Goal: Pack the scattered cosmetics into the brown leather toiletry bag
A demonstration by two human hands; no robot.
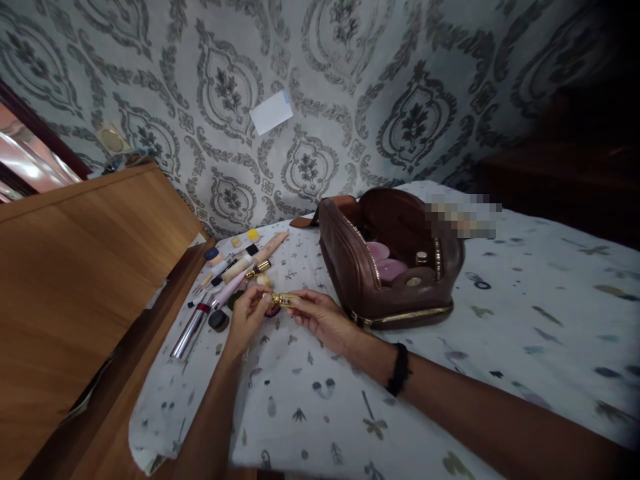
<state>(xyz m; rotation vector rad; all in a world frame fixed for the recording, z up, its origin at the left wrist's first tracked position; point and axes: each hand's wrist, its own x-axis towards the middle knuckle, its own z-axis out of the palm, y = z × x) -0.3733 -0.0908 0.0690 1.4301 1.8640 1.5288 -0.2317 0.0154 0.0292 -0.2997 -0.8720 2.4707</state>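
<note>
Between both hands is a small gold bottle [284, 300] with a shiny, ornate gold top; its exact kind is hard to make out. My left hand [251, 312] pinches the left end, and my right hand [323, 319] holds the other end between thumb and fingers. Left of the hands lie several cosmetics: a silver tube with a red band [191, 330], a dark round jar [218, 321], a pale pink tube [233, 288] and a gold-and-black tube [259, 269]. A dark red round item, partly covered, shows just under the bottle.
An unzipped brown leather toiletry bag [337, 267] stands right of the hands, with pink items [391, 269] inside. A patterned white sheet [320, 400] covers the surface. On the left rises a wooden board [90, 267]; behind is a patterned wall [310, 167] with a white card [273, 113].
</note>
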